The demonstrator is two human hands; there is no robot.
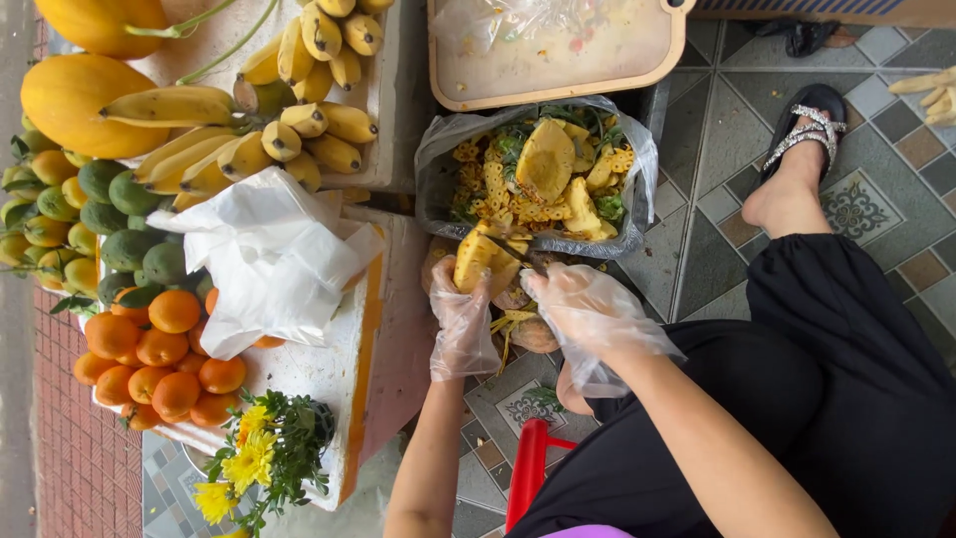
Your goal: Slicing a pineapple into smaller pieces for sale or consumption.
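1. My left hand (460,317), gloved in thin plastic, grips the peeled pineapple (478,257).
2. My right hand (581,304), also gloved, is closed on a knife (518,256) at the fruit.
3. Just beyond both hands sits the scrap bin (637,189); I'd better cut shallow, blade angled away from my left fingers.

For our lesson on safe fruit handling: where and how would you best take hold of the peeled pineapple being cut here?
Grip the peeled pineapple around its lower, uncut body, coming from the left, as the left hand does. Its rounded flank fills a wrapped palm, and that side probably keeps fingers away from the knife that the right hand works at the upper right.
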